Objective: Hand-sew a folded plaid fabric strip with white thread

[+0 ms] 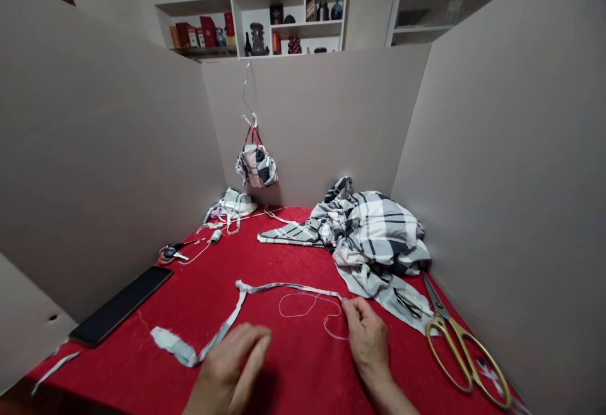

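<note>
Looks like hand-sewing at the thread-handling stage, to judge by the layout. Pinching the white thread (292,316) between thumb and fingertips of the right hand (367,339), at 5 o'clock on the tabletop (293,251), right where the fabric strip (226,325) ends; cannot tell whether the strip is nipped as well. Holding the left hand (231,364) at 6 o'clock, blurred, fingers loosely open and slightly curled, gripping nothing visible, just beside the strip's near end; cannot tell whether touching it. Thread lying in slack loops at 9 o'clock from the right hand, strip running from centre down towards 7 o'clock.

Calls for a light, steady draw next, probably, to keep those loops from knotting, plus a steadying hold on the strip.

Red napped cover over the whole tabletop. Checked cloth heap (374,232) at 2 o'clock, with small snips (407,301) resting on its near edge. Gold-handled scissors (457,339) at 4 o'clock, well apart from both hands. Dark phone (120,304) at 8 o'clock, thread spool (216,236) at 10 o'clock, small folded bundle (234,203) at 11 o'clock. Hanging at 12 o'clock from a wire hook, a knotted fabric bundle (256,165). Boxed in on three sides by plain grey partition boards (95,150); beyond them, white shelves (265,23) with boxes and bottles.
</note>
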The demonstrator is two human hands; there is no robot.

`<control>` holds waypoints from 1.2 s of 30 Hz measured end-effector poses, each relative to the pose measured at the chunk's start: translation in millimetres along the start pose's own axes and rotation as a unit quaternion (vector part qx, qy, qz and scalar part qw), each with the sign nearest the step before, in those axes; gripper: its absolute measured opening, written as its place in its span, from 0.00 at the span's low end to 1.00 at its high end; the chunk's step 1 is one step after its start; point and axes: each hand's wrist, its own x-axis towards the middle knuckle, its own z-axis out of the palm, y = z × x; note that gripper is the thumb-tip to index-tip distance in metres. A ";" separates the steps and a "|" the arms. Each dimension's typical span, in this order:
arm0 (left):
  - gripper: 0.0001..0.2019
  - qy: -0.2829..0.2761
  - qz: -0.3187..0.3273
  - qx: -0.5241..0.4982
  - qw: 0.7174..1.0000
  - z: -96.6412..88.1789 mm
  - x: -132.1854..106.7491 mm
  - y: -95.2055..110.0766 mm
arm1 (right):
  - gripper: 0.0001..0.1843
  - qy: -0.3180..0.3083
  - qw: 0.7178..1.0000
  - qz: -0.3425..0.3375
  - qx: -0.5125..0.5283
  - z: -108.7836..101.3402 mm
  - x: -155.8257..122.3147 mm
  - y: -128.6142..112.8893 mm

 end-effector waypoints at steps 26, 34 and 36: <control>0.18 0.083 -0.045 0.007 0.995 -3.2 22.3 -45.6 | 0.24 -0.020 0.999 0.025 -0.021 1.4 -4.5 2.0; 0.24 0.009 0.002 0.118 0.993 -54.9 86.8 -48.0 | 0.23 0.007 0.998 0.066 -0.004 1.7 -1.1 4.1; 0.12 0.002 0.007 0.130 0.992 -54.7 103.8 -55.7 | 0.23 0.038 0.997 0.071 -0.008 1.4 0.5 3.2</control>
